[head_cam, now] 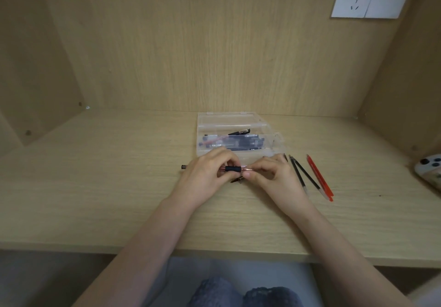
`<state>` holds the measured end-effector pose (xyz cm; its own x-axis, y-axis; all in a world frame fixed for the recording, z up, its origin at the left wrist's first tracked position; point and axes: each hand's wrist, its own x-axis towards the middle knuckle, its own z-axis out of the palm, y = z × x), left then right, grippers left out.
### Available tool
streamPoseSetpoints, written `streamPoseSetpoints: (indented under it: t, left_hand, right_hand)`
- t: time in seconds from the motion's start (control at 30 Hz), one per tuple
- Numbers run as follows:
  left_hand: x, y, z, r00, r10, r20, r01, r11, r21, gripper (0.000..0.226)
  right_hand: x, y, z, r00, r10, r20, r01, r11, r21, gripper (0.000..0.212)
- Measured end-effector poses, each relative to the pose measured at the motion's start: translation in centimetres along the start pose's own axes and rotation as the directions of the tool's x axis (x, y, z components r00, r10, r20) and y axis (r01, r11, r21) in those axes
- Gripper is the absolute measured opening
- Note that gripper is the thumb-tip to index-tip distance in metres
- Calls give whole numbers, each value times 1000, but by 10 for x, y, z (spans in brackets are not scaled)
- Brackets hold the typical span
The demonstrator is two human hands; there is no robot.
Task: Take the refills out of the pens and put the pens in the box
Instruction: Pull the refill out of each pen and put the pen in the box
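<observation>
Clamping a pen (pixel 232 169) in the left hand (pixel 207 173) fingers, pinching its tip with the right hand (pixel 269 175), perhaps unscrewing it, just before the box (pixel 229 119). Already lying on the table (pixel 95 187): several refills (pixel 307 175). Already sitting inside: finished pens (pixel 238 142).

clear box (pixel 238 125), red refill (pixel 319 178) (black ones beside) — tan desk (pixel 119 187)
</observation>
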<state>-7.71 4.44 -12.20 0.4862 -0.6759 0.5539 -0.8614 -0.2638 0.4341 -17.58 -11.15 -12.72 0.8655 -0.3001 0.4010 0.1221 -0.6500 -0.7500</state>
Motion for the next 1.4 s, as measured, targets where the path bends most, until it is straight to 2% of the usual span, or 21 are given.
streamPoseSetpoints:
  t: [0.1, 0.23, 0.37, 0.63, 0.73, 0.8, 0.9, 1.03, 1.17, 1.27, 1.4]
  left_hand:
    - [1, 1, -2, 999, 26, -46, -26, 1000, -11, 14]
    - [1, 3, -3, 997, 60, -57, -58, 998, 40, 12]
    - [0, 3, -3, 996, 77, -53, -76, 997, 30, 12]
    - [0, 4, -3, 1000, 1, -19, -1, 1000, -2, 17]
    - [-1, 7, -4, 997, -76, -1, 76, 996, -40, 32]
    - [-1, 7, -4, 997, -73, -1, 73, 997, -7, 37]
    - [-1, 5, -3, 999, -10, -36, 12, 999, 51, 28]
    - [-1, 3, -5, 998, -21, -52, 23, 999, 31, 12]
    - [0, 4, -5, 996, -82, -31, 83, 997, 3, 19]
    - [-1, 4, -6, 990, -139, 1, 139, 990, -15, 35]
    - [-1, 3, -5, 993, -115, -2, 115, 992, 46, 19]
  right_hand:
    - [0, 1, 1, 999, -32, -8, 32, 999, -23, 3]
    - [-2, -4, -2, 999, 27, -43, -23, 996, 89, 3]
    - [-3, -3, -4, 999, 26, -33, -23, 998, 61, 3]
    - [-6, -11, -6, 997, 29, -72, -23, 996, 92, 23]
    - [-6, -12, -6, 996, 33, -81, -25, 995, 99, 24]
    - [-7, -13, -6, 996, 30, -88, -21, 995, 100, 26]
    - [-6, -12, -6, 996, 26, -89, -17, 994, 104, 27]
    - [-5, -11, -7, 994, 53, -98, -42, 993, 110, 22]
    - [-5, -8, -5, 995, 41, -93, -32, 995, 96, 21]
    - [-5, -7, -5, 995, 43, -88, -35, 995, 93, 17]
    - [-4, -5, -4, 994, 48, -97, -39, 995, 94, 16]
